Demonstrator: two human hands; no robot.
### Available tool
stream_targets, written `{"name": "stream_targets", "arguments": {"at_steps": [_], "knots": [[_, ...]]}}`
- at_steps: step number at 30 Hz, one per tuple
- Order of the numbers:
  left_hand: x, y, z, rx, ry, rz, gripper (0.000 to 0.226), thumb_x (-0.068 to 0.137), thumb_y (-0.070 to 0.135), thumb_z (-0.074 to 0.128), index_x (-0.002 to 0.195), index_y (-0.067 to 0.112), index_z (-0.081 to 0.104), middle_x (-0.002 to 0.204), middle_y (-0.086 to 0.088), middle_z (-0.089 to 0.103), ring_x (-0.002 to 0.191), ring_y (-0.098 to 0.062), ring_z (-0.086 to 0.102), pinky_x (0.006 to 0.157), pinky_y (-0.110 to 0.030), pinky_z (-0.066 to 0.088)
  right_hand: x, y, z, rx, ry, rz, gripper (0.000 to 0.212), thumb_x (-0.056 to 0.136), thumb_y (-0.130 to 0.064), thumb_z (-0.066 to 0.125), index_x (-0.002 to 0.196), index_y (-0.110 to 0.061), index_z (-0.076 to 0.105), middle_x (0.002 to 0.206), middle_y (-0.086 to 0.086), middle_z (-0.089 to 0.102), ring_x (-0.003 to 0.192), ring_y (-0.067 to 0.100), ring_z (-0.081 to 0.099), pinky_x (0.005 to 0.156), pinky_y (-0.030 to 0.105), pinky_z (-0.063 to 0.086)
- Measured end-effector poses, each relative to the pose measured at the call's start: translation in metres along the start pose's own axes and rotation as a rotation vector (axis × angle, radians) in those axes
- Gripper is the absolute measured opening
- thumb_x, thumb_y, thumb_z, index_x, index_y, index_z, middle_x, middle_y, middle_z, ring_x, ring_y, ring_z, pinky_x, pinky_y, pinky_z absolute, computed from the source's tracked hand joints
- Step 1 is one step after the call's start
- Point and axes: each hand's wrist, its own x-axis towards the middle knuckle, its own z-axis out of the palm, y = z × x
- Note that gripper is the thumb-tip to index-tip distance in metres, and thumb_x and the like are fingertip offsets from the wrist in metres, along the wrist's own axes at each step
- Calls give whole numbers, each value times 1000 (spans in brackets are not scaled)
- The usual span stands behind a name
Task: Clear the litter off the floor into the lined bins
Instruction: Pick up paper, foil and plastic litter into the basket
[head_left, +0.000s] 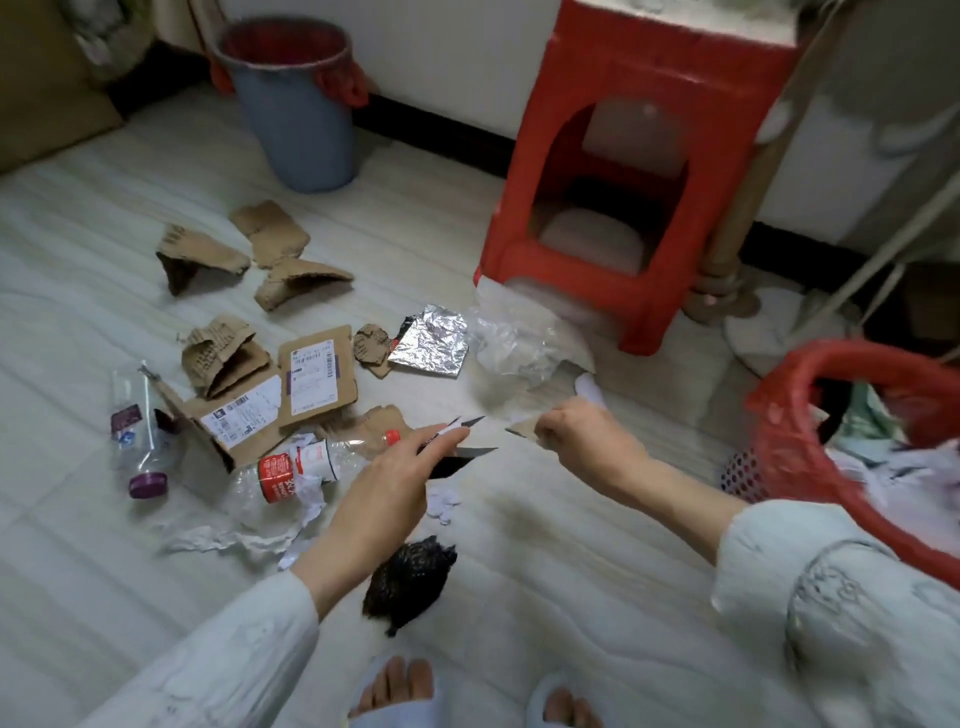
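My left hand (400, 475) pinches a dark scrap with a white edge (460, 457) above the floor. Just to its right, my right hand (576, 434) grips a small brown cardboard scrap (522, 428). Torn cardboard pieces (280, 249), labelled box flaps (317, 376), two crushed plastic bottles (311, 465) (137, 431), silver foil (431, 340), clear plastic film (514, 338), torn white paper (234, 538) and a black crumpled wad (410, 582) litter the floor. A grey bin with a red liner (293, 104) stands at the back. A red-lined basket (852, 447) holding rubbish sits at my right.
A red plastic stool (639, 171) stands behind the foil and film. A wooden furniture leg (727, 249) and a metal frame are to its right. My slippered feet (395, 691) are at the bottom edge. A brown cardboard sheet (41, 83) leans at the far left.
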Motion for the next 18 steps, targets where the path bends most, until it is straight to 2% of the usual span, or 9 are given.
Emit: {"name": "stream_targets", "arguments": {"at_steps": [5,9,13,16,18], "knots": [[40,84,-42,34,39,295,82,64,-22,47,133,23,49,129,-1,57,89,-30,64,57,-33,50,-68,45,-82,40,293,147,15,80,-1,57,81,-6,71,84,13,66,83,30,58,73,39,47],[84,174,-55,78,77,571,87,52,-22,52,129,18,53,128,-3,58,88,-27,65,56,-23,42,-135,102,-129,60,498,363,15,77,1,59,77,-4,73,81,18,68,80,34,61,73,40,47],[125,261,-38,59,159,758,76,62,-13,44,131,18,48,131,-8,55,99,-30,63,60,-31,51,-182,155,-148,91,595,531,16,80,1,59,83,-4,74,89,16,71,88,34,62,81,41,48],[145,316,-6,-17,158,827,61,72,8,30,129,16,51,122,-10,61,97,-30,65,61,-36,55,-205,191,-150,118,625,671,23,83,2,53,87,-6,74,96,13,71,94,30,62,87,38,48],[155,339,26,-37,136,828,63,73,0,41,133,17,49,123,-10,60,101,-30,63,70,-35,53,-214,213,-144,153,637,761,27,81,3,49,86,-7,74,96,13,72,96,31,62,88,40,48]]}}
